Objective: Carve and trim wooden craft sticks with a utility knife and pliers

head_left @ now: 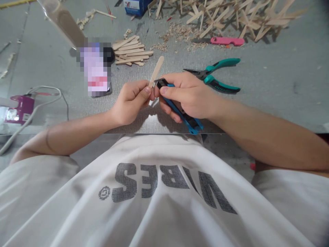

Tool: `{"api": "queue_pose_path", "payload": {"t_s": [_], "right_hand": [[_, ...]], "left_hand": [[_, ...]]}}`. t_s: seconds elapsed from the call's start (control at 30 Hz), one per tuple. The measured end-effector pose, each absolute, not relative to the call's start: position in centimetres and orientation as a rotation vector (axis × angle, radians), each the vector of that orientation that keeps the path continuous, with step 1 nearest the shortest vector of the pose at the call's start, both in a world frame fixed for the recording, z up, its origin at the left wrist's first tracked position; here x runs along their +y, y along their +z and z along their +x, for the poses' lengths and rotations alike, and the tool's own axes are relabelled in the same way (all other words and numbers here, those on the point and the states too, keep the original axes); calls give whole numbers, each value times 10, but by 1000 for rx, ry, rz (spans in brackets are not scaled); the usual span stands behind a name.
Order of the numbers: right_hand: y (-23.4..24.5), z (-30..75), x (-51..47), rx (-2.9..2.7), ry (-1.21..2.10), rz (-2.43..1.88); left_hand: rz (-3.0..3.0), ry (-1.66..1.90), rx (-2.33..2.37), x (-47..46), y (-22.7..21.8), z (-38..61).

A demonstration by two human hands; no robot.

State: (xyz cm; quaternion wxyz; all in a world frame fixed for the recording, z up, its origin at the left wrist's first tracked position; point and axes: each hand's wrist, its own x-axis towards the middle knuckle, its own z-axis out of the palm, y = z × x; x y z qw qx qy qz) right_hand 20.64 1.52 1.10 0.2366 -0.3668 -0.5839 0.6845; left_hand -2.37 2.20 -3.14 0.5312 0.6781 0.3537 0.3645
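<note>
My left hand [135, 99] pinches a wooden popsicle stick [157, 68] near its lower part, its rounded end pointing up and away from me. My right hand [189, 96] is wrapped round a blue and black utility knife [177, 109], thumb on top near the head. The knife's tip meets or nearly meets the stick beside my left thumb; how far any blade reaches is hard to see. Both hands are close together above the table's near edge. Just beyond my right hand lie green-handled pliers [214, 75], jaws to the left.
Loose popsicle sticks [133, 51] lie beside a phone [96, 75]. Past the pliers are a pink folding knife [226, 41], wood shavings [177, 34] and a heap of crossed sticks [231, 15]. A purple plug block [22, 108] with a white cable sits at left.
</note>
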Motion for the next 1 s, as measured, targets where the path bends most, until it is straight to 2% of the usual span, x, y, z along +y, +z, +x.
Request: {"api": "queue_pose_path", "payload": {"t_s": [0.63, 1.0], "right_hand": [[15, 187, -3, -1421, 1811, -1284], [8, 194, 1, -1523, 1873, -1133]], "left_hand": [[2188, 887, 1065, 10, -36, -25], [2383, 703, 951, 21, -36, -34]]}}
